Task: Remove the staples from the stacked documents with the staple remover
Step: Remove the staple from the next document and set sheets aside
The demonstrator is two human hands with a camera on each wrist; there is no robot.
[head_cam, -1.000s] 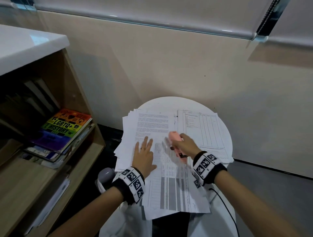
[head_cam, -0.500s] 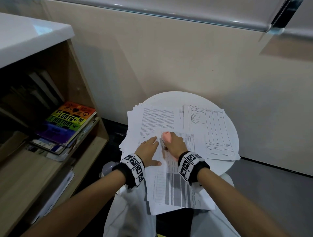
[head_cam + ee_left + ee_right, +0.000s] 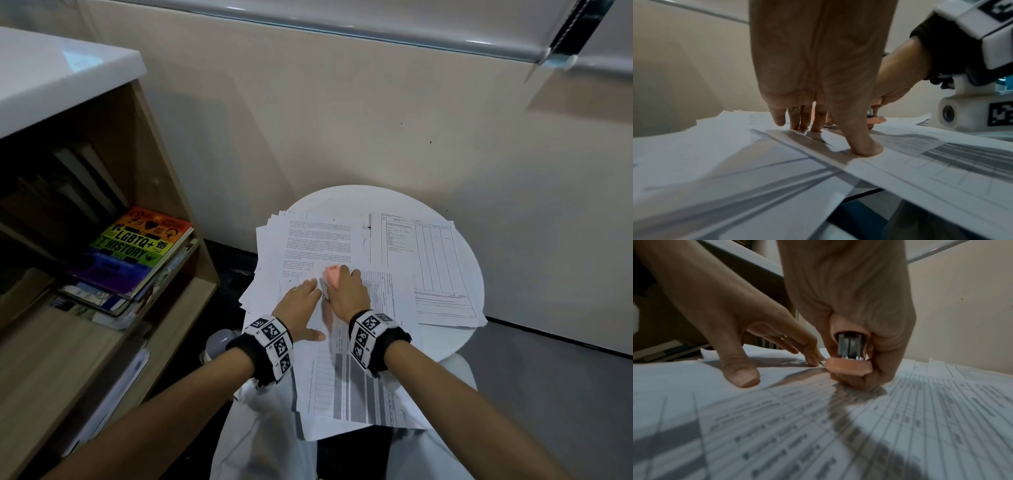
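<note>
The pink staple remover [image 3: 332, 275] sits at the top left corner of the nearest stapled document [image 3: 356, 373], which lies on top of the spread stacked documents [image 3: 308, 246] on the round white worktop [image 3: 356, 200]. Your right hand [image 3: 347, 294] has its fingers [image 3: 875, 369] curled tightly round the remover, its metal jaws pointing down onto the paper. Your left hand [image 3: 301, 308] lies just beside it, fingers straight and spread, with the fingertips [image 3: 816, 128] and thumb pressing the sheet flat; it holds nothing. A second printed sheet with a table [image 3: 424, 267] lies to the right. To your left stands a wooden shelf [image 3: 164, 192] with a rainbow-coloured book [image 3: 133, 250] on a pile.
</note>
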